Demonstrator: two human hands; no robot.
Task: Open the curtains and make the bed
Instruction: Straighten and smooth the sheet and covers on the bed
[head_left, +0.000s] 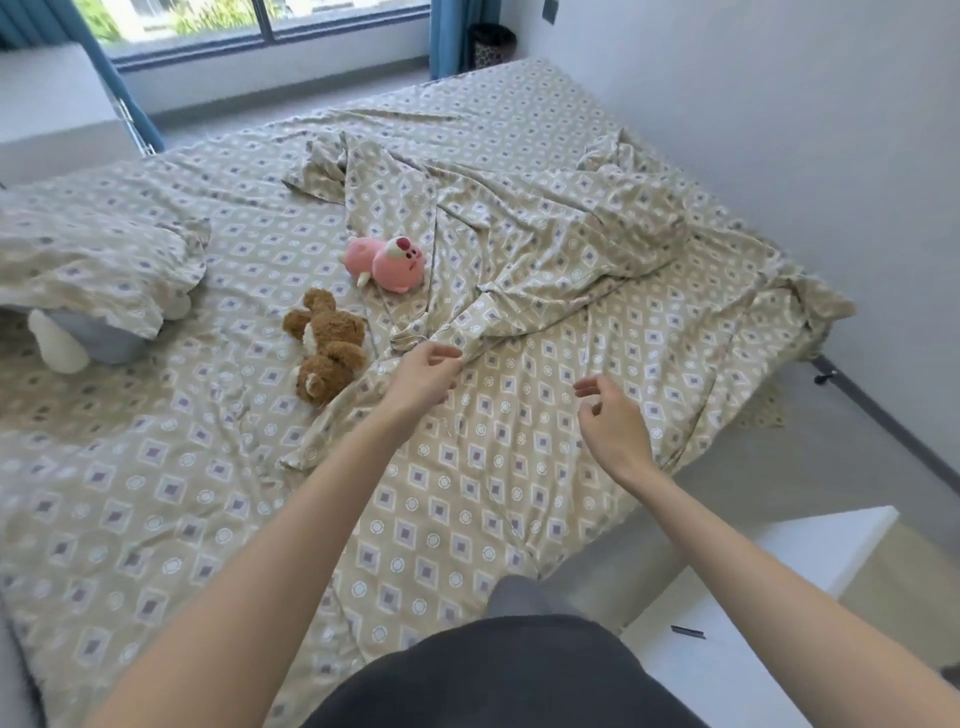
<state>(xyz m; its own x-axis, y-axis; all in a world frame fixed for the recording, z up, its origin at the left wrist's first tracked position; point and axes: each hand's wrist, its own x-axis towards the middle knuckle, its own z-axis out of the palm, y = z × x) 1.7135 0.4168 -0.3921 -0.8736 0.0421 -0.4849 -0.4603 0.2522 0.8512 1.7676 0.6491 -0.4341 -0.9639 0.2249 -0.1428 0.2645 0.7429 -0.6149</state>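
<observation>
A beige diamond-patterned quilt (545, 244) lies crumpled across the far half of the bed (156, 519), whose sheet has the same pattern. My left hand (423, 376) pinches a bunched fold of the quilt near the bed's middle. Apart from it, to the right, my right hand (613, 421) hovers just above the cloth with its fingers spread and nothing in them. Blue curtains (447, 36) hang drawn aside at both edges of the window (260, 26).
A brown plush toy (324, 345) and a pink plush toy (387, 262) lie left of my left hand. A pillow (98, 260) in the same pattern rests at the left. A white bedside table (753, 597) stands at the lower right, a white wall beyond the bed.
</observation>
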